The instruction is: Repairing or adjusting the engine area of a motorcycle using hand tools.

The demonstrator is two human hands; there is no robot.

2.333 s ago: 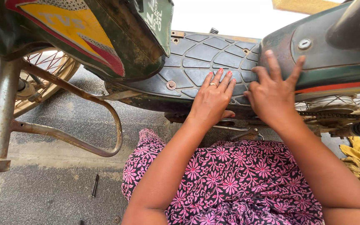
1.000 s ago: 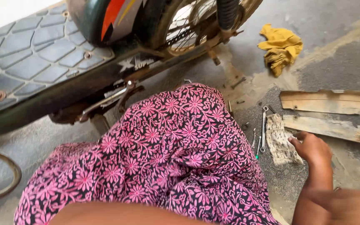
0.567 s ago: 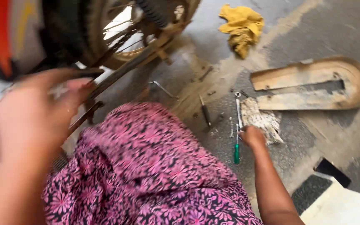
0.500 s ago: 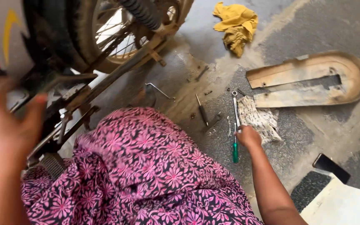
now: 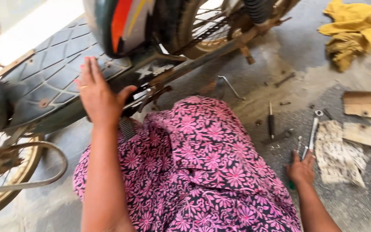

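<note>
Pink-flowered cloth covers the crouching person, whose left hand (image 5: 97,96) braces flat and open against the motorbike footboard (image 5: 44,81) while the right hand (image 5: 300,168) closes around a green-handled screwdriver (image 5: 291,185) on the floor (image 5: 280,56).

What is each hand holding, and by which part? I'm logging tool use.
The right hand closes on a green-handled screwdriver lying on the ground, grip on the handle. The left hand holds nothing; it rests flat on the motorbike footboard.
</note>
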